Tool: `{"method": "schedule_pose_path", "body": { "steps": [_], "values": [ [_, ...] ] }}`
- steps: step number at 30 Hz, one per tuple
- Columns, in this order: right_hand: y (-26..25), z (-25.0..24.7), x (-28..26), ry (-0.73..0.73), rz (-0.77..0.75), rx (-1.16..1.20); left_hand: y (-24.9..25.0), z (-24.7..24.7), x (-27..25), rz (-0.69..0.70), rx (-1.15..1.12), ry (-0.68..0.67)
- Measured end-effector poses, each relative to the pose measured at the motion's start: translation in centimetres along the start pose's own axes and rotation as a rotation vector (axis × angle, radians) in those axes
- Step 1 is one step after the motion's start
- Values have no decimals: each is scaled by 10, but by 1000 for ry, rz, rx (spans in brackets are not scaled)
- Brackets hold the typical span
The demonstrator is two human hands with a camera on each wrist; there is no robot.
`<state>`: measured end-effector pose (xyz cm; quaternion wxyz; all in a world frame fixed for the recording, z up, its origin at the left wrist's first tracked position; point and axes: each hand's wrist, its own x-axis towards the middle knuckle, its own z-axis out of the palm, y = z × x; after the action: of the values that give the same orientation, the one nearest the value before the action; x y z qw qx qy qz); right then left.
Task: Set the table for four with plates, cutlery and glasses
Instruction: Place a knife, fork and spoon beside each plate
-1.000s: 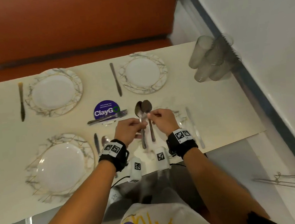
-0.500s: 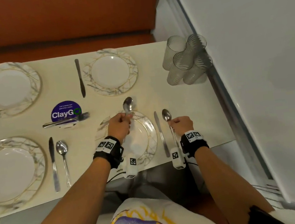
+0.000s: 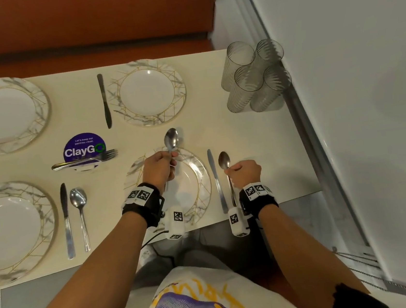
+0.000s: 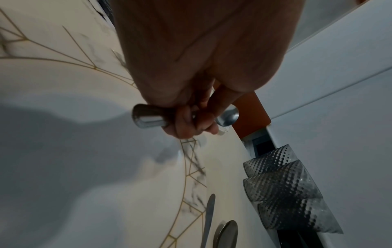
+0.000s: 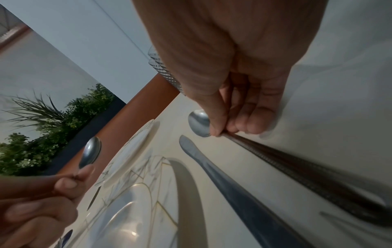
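My left hand (image 3: 159, 170) grips a spoon (image 3: 171, 139) above the near right plate (image 3: 199, 179), its bowl pointing away from me; its handle end (image 4: 146, 118) sticks out below my curled fingers. Just right of that plate's knife (image 3: 216, 180), my right hand (image 3: 244, 173) pinches a second spoon (image 3: 223, 160) by the neck, with the handle (image 5: 297, 169) lying low along the table. Three other plates are set: far right (image 3: 149, 94), far left (image 3: 2, 114), near left (image 3: 13, 226).
Several ribbed glasses (image 3: 255, 77) cluster at the table's far right corner by the white wall. Forks (image 3: 86, 160) lie on a purple ClayGo sign (image 3: 83, 149). A knife (image 3: 65, 220) and spoon (image 3: 80, 213) sit right of the near left plate; another knife (image 3: 104, 100) lies left of the far right plate.
My hands have parted, each with one spoon. The right hand has carried its spoon right and down beside the knife; the left stays over the plate.
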<state>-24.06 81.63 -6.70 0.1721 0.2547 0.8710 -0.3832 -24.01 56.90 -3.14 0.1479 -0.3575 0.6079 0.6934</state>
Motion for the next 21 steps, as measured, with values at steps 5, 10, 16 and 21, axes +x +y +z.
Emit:
{"method": "schedule_pose_path", "body": {
  "steps": [5, 10, 16, 21],
  "values": [
    [1, 3, -4, 2, -11, -19, -1, -5, -3, 13, 12, -12],
    [0, 3, -8, 12, -15, -41, -1, -12, -6, 62, 66, -52],
    [-23, 3, -19, 111, -57, -25, 4, -22, -13, 67, 105, -77],
    [-74, 18, -30, 56, -262, 28, 10, -39, -19, 77, 111, -87]
  ]
}}
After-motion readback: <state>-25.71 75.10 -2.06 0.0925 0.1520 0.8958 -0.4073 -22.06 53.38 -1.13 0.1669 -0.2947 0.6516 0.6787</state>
